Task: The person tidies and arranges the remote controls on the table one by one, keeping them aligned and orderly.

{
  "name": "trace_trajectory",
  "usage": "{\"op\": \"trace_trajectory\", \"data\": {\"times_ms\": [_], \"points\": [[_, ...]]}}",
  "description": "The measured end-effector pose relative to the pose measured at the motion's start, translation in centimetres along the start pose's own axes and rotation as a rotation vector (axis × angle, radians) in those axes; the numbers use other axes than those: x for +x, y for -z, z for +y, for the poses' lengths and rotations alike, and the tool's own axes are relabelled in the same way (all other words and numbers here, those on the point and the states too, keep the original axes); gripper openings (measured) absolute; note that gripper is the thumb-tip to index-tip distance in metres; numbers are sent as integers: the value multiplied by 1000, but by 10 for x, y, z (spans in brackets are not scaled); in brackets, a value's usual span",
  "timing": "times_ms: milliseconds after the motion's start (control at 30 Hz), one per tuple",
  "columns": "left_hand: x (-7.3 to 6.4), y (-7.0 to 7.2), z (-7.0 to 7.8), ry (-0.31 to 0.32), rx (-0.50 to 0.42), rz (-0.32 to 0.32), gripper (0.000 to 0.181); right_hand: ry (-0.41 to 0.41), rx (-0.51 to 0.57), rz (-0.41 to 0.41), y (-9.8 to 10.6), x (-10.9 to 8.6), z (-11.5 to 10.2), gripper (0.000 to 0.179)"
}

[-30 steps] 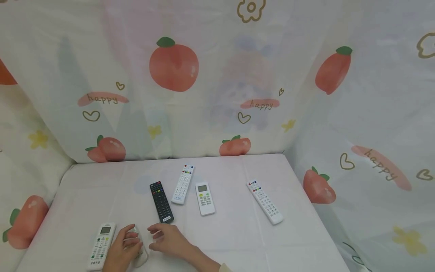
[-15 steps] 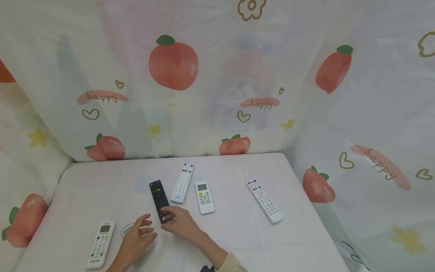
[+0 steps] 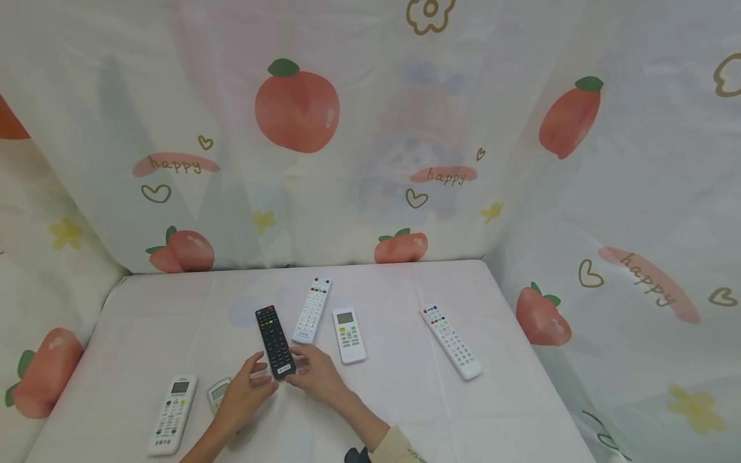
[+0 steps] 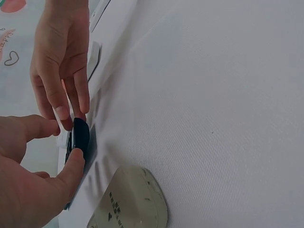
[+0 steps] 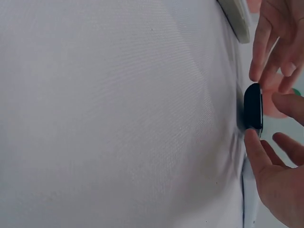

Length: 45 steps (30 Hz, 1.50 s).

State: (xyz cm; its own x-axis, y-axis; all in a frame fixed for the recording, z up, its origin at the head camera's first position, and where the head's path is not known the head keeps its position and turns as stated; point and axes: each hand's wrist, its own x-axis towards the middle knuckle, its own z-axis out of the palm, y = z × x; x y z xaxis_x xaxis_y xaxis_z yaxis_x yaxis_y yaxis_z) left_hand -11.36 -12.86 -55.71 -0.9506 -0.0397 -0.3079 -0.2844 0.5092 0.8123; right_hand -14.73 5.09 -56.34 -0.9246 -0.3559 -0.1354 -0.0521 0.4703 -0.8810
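Left hand [image 3: 243, 395] has joined right hand [image 3: 321, 377] at long black plastic remote [image 3: 274, 339]; thumbs touching it, fingers apart, not clamped; handling seemingly shifted here.

The left hand [image 4: 28, 178] reaches in from the side, and its thumb touches the edge of a black remote [image 4: 81, 135]. The right hand [image 4: 59, 64] points down, with its fingertips at the same remote. A pale remote [image 4: 137, 199] with little dark marks lies near them on the white counter [image 4: 218, 114].
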Motion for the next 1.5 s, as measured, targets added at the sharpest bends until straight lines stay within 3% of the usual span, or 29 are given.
{"op": "trace_trajectory", "data": {"times_ms": [200,500,767,1033,1233,1500], "points": [[8,-6,1,32,-8,-4,79,-26,33,-2,-4,5,2,55],[19,-10,-5,20,-7,6,81,-50,29,-9,-7,14,2,57],[21,-10,-4,4,-36,7,85,-49,40,-9,-9,16,3,64],[21,-8,-4,28,-58,-6,85,-98,20,-20,-8,19,3,77],[18,-6,-4,53,-74,-36,84,-108,29,-60,-7,14,1,77],[-2,-1,-3,73,-83,-84,81,-154,86,-100,-7,-3,-6,76]]}}
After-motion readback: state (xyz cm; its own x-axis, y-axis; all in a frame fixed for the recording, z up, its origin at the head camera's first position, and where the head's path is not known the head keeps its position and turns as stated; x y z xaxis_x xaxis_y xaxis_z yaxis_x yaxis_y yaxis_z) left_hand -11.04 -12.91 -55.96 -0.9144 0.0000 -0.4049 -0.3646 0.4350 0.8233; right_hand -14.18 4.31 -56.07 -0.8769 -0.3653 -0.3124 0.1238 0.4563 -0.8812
